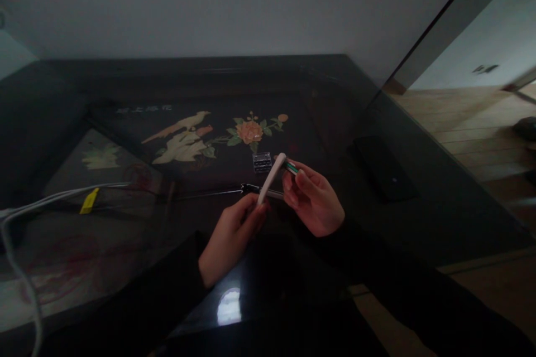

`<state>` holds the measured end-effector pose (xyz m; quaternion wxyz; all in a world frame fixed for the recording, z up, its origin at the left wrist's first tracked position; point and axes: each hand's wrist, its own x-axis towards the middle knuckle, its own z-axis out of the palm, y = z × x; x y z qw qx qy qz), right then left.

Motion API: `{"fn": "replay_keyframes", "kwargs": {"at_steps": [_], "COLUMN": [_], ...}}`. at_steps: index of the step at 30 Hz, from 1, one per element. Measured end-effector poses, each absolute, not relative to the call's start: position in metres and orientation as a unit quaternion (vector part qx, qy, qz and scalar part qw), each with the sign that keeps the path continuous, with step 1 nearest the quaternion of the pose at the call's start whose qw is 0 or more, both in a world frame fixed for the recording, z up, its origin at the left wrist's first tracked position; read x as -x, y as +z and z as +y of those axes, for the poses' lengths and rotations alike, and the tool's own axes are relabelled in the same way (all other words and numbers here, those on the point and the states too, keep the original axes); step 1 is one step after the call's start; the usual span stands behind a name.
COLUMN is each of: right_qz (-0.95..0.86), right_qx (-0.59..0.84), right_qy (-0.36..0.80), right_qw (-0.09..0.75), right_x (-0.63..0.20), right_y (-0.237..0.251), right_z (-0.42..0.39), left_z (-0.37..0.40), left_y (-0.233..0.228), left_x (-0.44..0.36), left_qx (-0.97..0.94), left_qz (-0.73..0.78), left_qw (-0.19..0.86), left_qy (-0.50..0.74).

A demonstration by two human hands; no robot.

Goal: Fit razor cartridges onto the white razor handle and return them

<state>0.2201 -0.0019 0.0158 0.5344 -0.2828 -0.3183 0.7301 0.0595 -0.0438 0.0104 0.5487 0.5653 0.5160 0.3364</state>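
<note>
My left hand (pixel 231 234) is closed, pinching the lower end of a slim white handle (pixel 271 178) that leans up to the right. At the handle's upper end, my right hand (pixel 314 198) is closed around a small green-and-white piece (pixel 290 167). This piece touches or nearly touches the handle's tip; its exact kind is too small to make out. Just behind the hands lies a small clear case (pixel 262 162) with dark strips in it. A thin dark, shiny object (pixel 250 187) shows behind my left fingers, partly hidden.
The dark glossy table (pixel 335 122) bears a bird-and-flower picture. A white cable (pixel 54 198) with a yellow tag (pixel 89 201) runs along the left. A flat black rectangular object (pixel 383 170) lies at right. A wall (pixel 201 5) stands behind the table.
</note>
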Motion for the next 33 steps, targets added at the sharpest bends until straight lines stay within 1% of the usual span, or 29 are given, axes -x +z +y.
{"fn": "replay_keyframes", "kwargs": {"at_steps": [12,19,25,29,33], "right_qz": [-0.3,-0.289,-0.31,-0.311,-0.306], "right_qx": [0.298,0.287,0.271,0.273,0.276], "right_qy": [0.732,0.744,0.738,0.732,0.732], "right_qw": [0.535,0.529,0.535,0.541,0.543], "right_x": [-0.218,-0.218,-0.219,-0.219,-0.219], "right_y": [0.015,0.015,0.015,0.016,0.016], "right_z": [-0.001,-0.001,-0.001,-0.002,-0.002], "left_z": [-0.052,-0.047,-0.042,-0.042,-0.043], "left_y": [0.008,0.009,0.011,0.009,0.007], "left_x": [-0.061,-0.058,-0.056,-0.056,-0.055], "left_qx": [-0.596,-0.606,-0.597,-0.585,-0.62], "left_qz": [0.492,0.5,0.514,0.499,0.496], "left_qw": [0.555,0.533,0.519,0.515,0.477], "left_qy": [0.308,0.314,0.332,0.38,0.377]}}
